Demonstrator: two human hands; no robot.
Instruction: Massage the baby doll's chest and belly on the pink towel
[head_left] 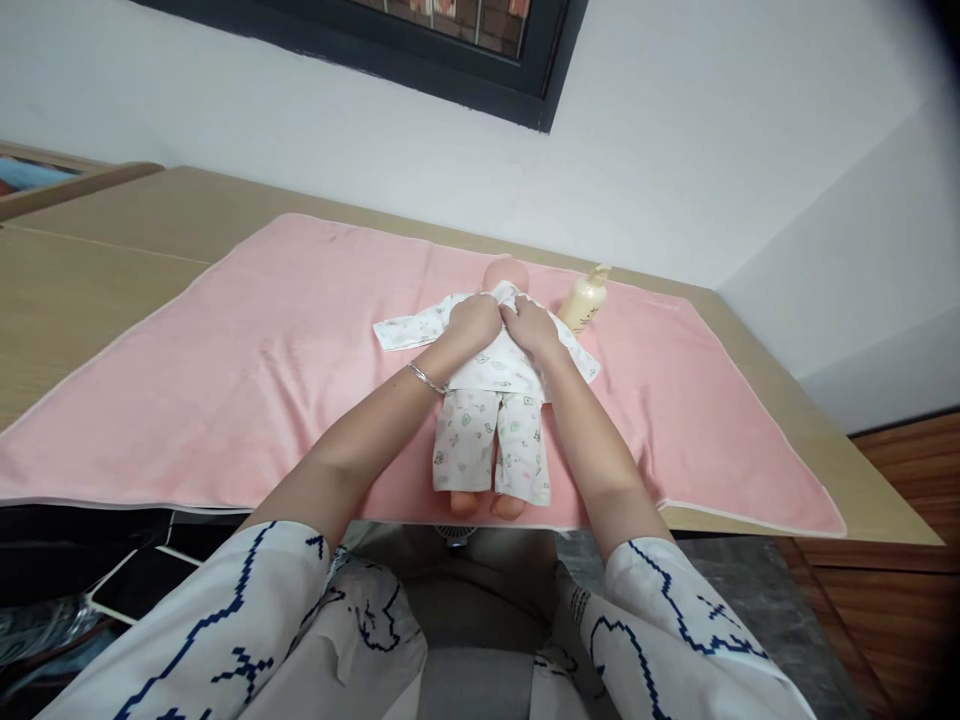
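Note:
A baby doll lies with its head toward the wall and its feet toward me. It wears a white printed shirt and matching trousers; its bare feet show below the cuffs. My left hand, with a silver bangle on the wrist, is closed on the shirt's upper front near the collar. Just beside it, my right hand pinches the same part of the shirt. The fingertips of both are partly hidden. One shirt sleeve stretches out flat to the left, the other slants down to the right.
Under the doll a pink blanket covers much of the wooden table. A pale yellow pump bottle rests tilted right of the doll's head. Behind the table is a white wall with a dark-framed window.

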